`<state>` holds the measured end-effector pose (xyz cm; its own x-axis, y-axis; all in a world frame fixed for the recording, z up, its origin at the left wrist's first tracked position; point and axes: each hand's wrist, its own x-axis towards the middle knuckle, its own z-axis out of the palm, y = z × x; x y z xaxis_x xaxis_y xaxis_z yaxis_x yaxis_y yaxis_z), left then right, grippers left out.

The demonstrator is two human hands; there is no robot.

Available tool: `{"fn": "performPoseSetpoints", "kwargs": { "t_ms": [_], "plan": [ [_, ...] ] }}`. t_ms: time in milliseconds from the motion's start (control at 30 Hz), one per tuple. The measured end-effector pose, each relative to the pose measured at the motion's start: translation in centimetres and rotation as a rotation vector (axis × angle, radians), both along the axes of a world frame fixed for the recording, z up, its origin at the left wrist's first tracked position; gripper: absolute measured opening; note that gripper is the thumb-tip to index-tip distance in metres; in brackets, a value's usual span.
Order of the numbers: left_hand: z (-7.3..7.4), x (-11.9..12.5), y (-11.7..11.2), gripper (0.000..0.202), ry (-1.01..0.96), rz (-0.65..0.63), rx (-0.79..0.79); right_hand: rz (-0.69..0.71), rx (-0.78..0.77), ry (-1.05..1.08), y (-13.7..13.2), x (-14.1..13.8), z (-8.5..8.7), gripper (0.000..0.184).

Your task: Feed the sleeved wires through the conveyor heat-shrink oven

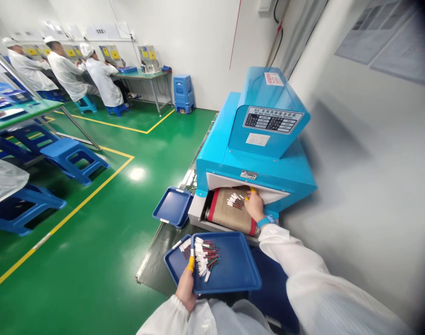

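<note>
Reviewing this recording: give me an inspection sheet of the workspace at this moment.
Surface: green floor with yellow lines.
Job's things: wire bundle with white tips on a blue tray; more wires on the tan belt of a blue conveyor machine.
Clutter: second blue tray beside the machine.
Hands: left hand holds the blue tray; right hand reaches over the belt at the machine's opening.
Cables: black cable on the far wall.
Surroundings: three seated co-workers in white gowns; blue stools.

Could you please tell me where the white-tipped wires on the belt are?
In the head view, the white-tipped wires lie on the tan mesh belt at the mouth of the blue machine, left of the right hand.
</note>
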<state>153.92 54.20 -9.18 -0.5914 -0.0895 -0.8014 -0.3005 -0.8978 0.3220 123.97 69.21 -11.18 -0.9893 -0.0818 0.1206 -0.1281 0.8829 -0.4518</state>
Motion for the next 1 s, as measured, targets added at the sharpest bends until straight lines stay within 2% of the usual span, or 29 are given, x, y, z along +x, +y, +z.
{"fn": "performPoseSetpoints", "kwargs": {
  "t_ms": [100,200,333,467,567,700,867,1000],
  "plan": [
    [0.6,-0.2,0.1,0.044,-0.005,0.031,0.004,0.025,-0.004,-0.072,-0.3,0.1,-0.1,0.022],
    [1.3,-0.3,0.2,0.044,-0.007,0.034,0.009,0.093,0.060,-0.139,-0.8,0.1,-0.4,0.013],
    [1.9,-0.4,0.2,0.045,0.011,0.044,0.014,0.126,0.165,-0.179,-1.5,-0.1,-0.8,0.023],
    [2.1,-0.4,0.1,0.045,-0.015,0.062,0.020,0.104,0.180,-0.132,-1.7,-0.5,-0.4,0.034],
    [2.0,-0.5,0.2,0.045,-0.002,0.060,0.008,0.113,0.157,-0.103,-1.3,-0.4,0.3,0.024],
    [1.6,-0.4,0.1,0.044,0.027,0.030,0.026,0.210,0.137,-0.095,-0.5,0.3,0.9,0.013],
    [1.3,-0.4,0.0,0.045,0.048,0.032,0.070,0.406,0.129,-0.150,0.1,1.4,0.3,0.013],
    [1.2,-0.3,0.1,0.045,0.049,0.025,0.038,0.419,0.165,-0.134,-0.2,1.3,-0.1,0.014]
  ]
}}
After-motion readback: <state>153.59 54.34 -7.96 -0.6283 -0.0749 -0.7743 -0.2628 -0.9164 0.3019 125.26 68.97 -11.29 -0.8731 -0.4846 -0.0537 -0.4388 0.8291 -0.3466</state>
